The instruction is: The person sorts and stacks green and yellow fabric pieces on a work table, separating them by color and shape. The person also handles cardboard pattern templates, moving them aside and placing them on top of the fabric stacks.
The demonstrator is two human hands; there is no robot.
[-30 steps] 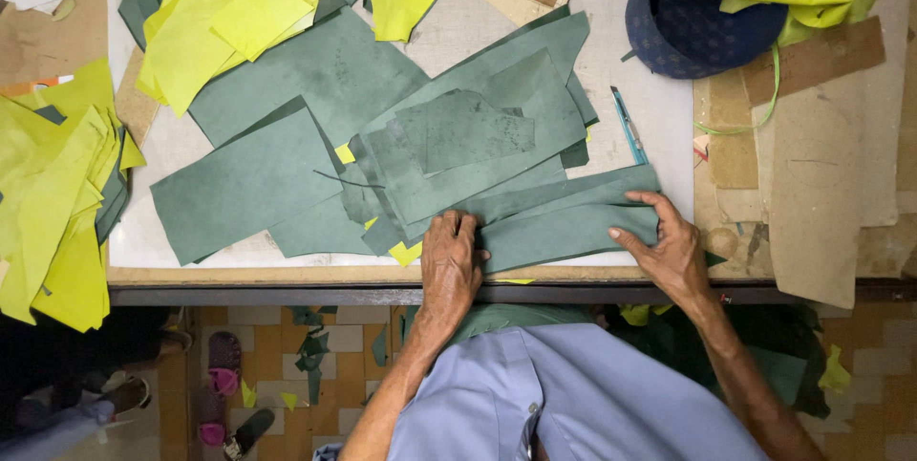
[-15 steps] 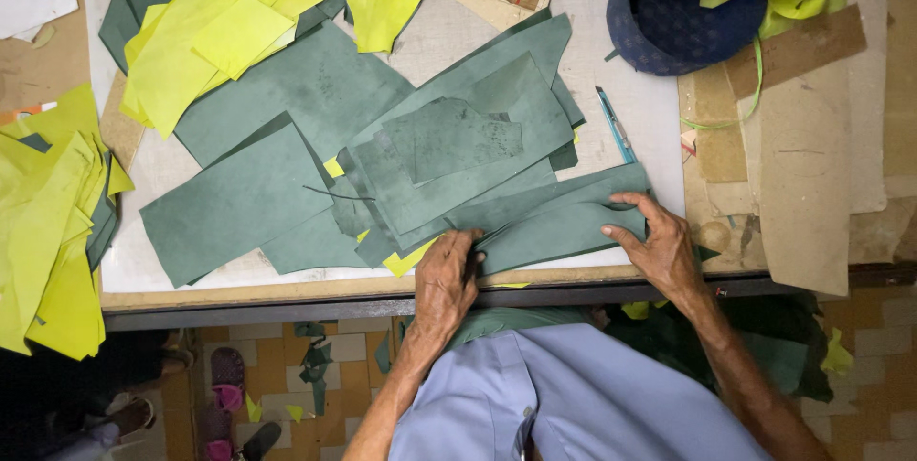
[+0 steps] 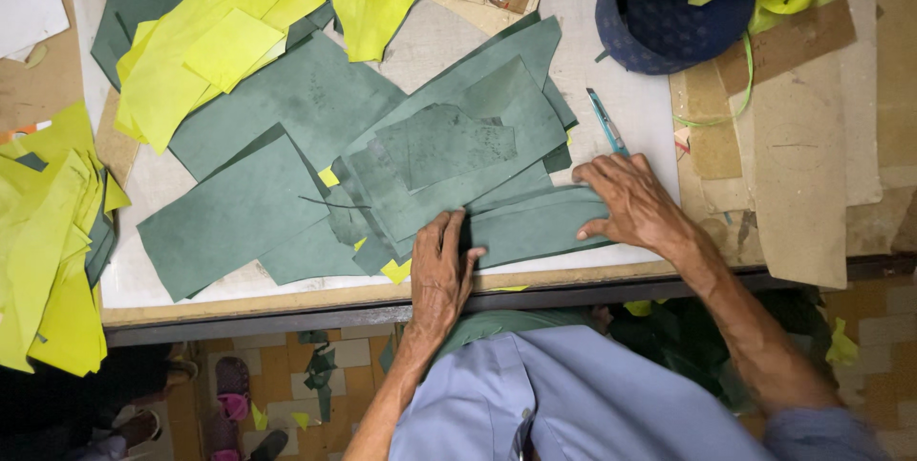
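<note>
Head view: dull green, mottled strip (image 3: 535,227) under left hand (image 3: 441,265), right hand (image 3: 630,203).

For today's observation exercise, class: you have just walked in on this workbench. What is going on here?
A person leans over a worktable strewn with cut pieces of green and yellow sheet material. Both hands press flat on a long green strip near the table's front edge: the left hand at its left end, the right hand at its right end. A blue-handled cutting tool lies just beyond the right hand, untouched. A dark blue cap sits further back.
</note>
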